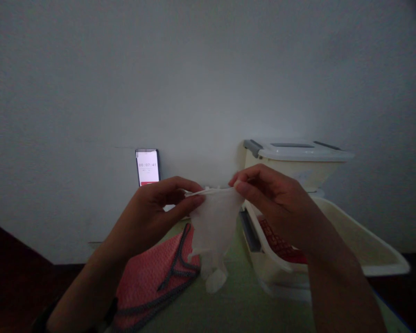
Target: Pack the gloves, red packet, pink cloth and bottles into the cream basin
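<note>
A thin white disposable glove (215, 222) hangs between my two hands, cuff up, its fingers dangling limp at the bottom. My left hand (166, 201) pinches the left end of the cuff between thumb and fingers. At the other end, my right hand (263, 187) has the cuff pinched the same way, so the top edge is stretched nearly straight. Behind and below the glove, a pink cloth with dark grey edging (152, 266) lies folded on the green surface (225, 310), partly covered by my left arm.
A phone (148, 166) with a running-time display stands against the wall at the left. On the right sits an open cream box (263, 268) with a red woven-looking thing (277, 243) inside. Behind it is a lidded box (294, 169) with grey latches.
</note>
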A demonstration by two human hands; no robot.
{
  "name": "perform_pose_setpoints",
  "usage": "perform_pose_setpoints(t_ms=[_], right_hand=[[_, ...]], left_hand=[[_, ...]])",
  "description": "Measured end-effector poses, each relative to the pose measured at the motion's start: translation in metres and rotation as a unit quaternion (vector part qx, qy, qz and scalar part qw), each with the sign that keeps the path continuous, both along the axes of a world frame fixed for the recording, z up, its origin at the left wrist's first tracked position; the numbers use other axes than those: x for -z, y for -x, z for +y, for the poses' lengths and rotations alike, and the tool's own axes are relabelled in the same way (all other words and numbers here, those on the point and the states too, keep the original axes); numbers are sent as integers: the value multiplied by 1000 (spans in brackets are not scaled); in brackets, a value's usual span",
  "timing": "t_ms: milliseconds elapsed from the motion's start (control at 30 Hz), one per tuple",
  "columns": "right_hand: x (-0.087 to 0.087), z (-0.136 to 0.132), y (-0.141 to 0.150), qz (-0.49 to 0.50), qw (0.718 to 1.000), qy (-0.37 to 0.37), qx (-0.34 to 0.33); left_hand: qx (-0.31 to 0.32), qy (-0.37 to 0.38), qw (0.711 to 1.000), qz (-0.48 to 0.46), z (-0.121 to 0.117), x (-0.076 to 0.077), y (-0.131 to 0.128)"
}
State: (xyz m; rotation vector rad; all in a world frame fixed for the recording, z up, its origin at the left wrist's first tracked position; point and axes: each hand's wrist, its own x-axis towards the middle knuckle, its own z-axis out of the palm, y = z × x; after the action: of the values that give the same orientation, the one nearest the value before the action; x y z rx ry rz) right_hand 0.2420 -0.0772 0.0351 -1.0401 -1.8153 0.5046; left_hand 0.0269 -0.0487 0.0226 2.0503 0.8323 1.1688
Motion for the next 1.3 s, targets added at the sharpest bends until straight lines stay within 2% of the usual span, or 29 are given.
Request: perform_pose_setpoints(t_ms=[100, 233, 300, 400, 533, 633, 767, 867, 1033, 1200, 1300], right_hand=[[0, 0, -4, -6, 1000, 17, 8], [0, 1, -7, -46, 998, 33, -6], [0, 1, -6, -42, 999, -5, -14], [0, 1, -3, -11, 997, -51, -50], [5, 1, 3, 36, 993, 11, -115], [7, 1, 7, 75, 984, 56, -153], [4, -5, 7, 76, 975, 93, -189], [1, -10, 5, 39, 978, 95, -181], [-1, -12, 2, -28, 982, 83, -165], [1, -9, -4, 19, 975, 85, -202], [2, -8, -8, 55, 974, 90, -199]], left_hand=[[1, -24, 999, 33, -1, -4, 3], [25, -19, 998, 54, 0, -6, 5], [41, -2, 999, 24, 2, -5, 5], [65, 33, 995, -74, 7, -1, 3], [108, 100, 969, -199, 10, 4, 3], [177, 157, 946, -220, 6, 4, 3], [231, 180, 928, -229, -2, 1, 2], [233, 204, 934, -177, -4, 2, 2], [174, 207, 960, -70, -2, 5, 3], [189, 180, 963, -61, -2, -1, 5], [138, 144, 979, -35, -5, -6, 4]])
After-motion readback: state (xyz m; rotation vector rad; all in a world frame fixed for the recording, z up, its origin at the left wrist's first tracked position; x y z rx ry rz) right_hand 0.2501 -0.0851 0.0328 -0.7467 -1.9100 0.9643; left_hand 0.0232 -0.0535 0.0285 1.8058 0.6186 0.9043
